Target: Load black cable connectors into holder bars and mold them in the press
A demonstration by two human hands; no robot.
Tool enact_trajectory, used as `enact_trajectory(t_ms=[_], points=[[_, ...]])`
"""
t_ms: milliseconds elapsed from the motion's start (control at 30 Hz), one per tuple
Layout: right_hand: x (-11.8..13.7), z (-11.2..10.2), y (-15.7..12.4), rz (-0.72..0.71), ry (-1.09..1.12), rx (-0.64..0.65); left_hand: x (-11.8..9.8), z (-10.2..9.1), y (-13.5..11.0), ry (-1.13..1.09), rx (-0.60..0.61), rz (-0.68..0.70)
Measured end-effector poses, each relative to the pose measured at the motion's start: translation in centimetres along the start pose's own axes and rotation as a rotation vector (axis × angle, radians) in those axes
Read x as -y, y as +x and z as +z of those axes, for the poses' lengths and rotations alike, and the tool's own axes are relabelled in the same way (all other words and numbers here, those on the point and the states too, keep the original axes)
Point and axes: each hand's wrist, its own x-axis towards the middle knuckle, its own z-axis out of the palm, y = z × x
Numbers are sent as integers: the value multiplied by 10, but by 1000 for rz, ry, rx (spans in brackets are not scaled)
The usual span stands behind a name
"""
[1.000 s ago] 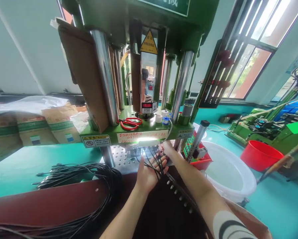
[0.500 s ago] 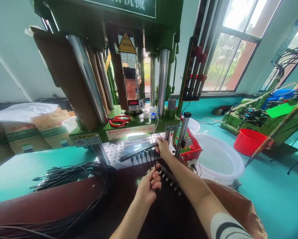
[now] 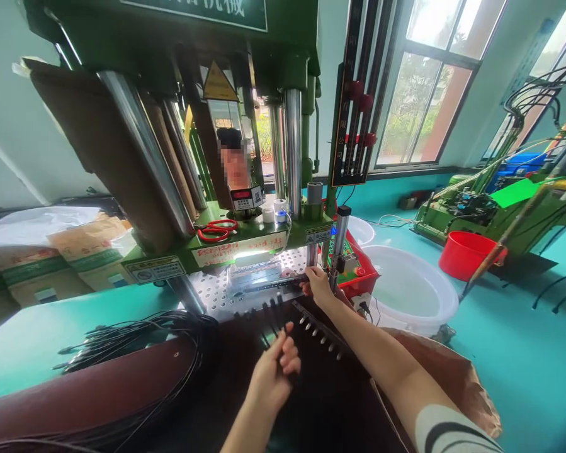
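Note:
My left hand (image 3: 276,368) is closed round a bunch of thin black cables (image 3: 268,318) whose moulded plug ends stick up toward the machine. My right hand (image 3: 318,286) reaches to the perforated steel plate (image 3: 211,289) of the green press machine (image 3: 226,126) and grips the end of a long dark bar (image 3: 273,284) lying across the plate. A second strip with several pale pegs (image 3: 320,327) lies on the dark lap cover between my arms.
A large coil of black cables (image 3: 136,333) lies on the brown cover at left. Red scissors (image 3: 211,230) rest on the machine ledge. A white basin (image 3: 410,292), a red control box (image 3: 356,270) and a red bucket (image 3: 466,255) stand to the right. A person sits behind the machine.
My left hand drew the cable bunch back toward me, away from the plate. My right hand stayed at the bar on the plate. The view shifted right and down.

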Motion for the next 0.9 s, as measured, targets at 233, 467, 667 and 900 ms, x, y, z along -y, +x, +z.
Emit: enact_trajectory(t_ms=[233,467,667,900], points=[[-17,-36,-17,111,-128,30,-62,4,60,80,-19,204],[-17,-63,-19,85,-462,268,-73,-5,93,115,-5,243],[2,-69,-14,-205,-1103,335,-73,-9,95,152,46,237],[14,-50,-15,-379,-1780,438,-72,-8,95,180,12,239]])
